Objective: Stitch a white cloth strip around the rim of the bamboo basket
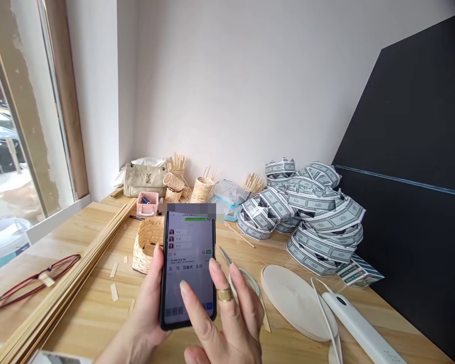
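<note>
My left hand (146,303) is wrapped round the left edge of a black smartphone (188,268) and holds it upright over the wooden table (83,313). The lit screen shows a chat list and a keyboard. My right hand (227,318) is beside and below the phone with its fingers spread, one fingertip touching the lower screen. A gold ring sits on one finger. A half-woven bamboo basket (147,243) stands just behind the phone.
Long bamboo strips (76,273) and red glasses (34,280) lie at the left. Scissors (225,256), a tape ring (250,278), round wooden discs (293,301) and a white device (360,328) lie at the right. Printed paper boxes (307,212), small baskets (201,189), a pink tray (147,203) and a bag (144,179) stand at the back.
</note>
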The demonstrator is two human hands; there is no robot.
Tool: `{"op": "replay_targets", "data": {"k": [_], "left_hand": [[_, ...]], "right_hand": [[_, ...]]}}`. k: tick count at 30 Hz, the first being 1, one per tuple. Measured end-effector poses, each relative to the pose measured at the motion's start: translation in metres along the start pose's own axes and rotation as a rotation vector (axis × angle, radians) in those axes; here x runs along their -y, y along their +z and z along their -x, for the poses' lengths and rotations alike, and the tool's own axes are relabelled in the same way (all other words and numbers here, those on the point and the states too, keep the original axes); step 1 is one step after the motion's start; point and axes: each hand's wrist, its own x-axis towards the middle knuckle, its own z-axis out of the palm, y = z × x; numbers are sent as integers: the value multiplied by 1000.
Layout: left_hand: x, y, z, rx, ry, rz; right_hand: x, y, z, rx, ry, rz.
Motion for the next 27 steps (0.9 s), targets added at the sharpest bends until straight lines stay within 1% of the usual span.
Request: {"op": "replay_targets", "data": {"k": [2, 6, 10, 15, 20, 24, 27], "left_hand": [[0, 0, -1, 6, -2, -1], [1, -2, -2, 22, -3, -8], [1, -4, -1, 27, 7, -6], [0, 0, 1, -1, 46, 14], [1, 2, 2, 2, 25, 48], [3, 1, 3, -9, 24, 47], [3, 1, 3, -26, 26, 48]], "right_hand": [[2, 3, 1, -9, 6, -5], [4, 7, 2, -72, 65, -19], [3, 5, 3, -9, 1, 17], [7, 5, 2, 5, 30, -13], [9, 3, -1, 45, -2, -60], [12, 2, -3, 61, 8, -103], [19, 7, -5, 5, 83, -151]]}}
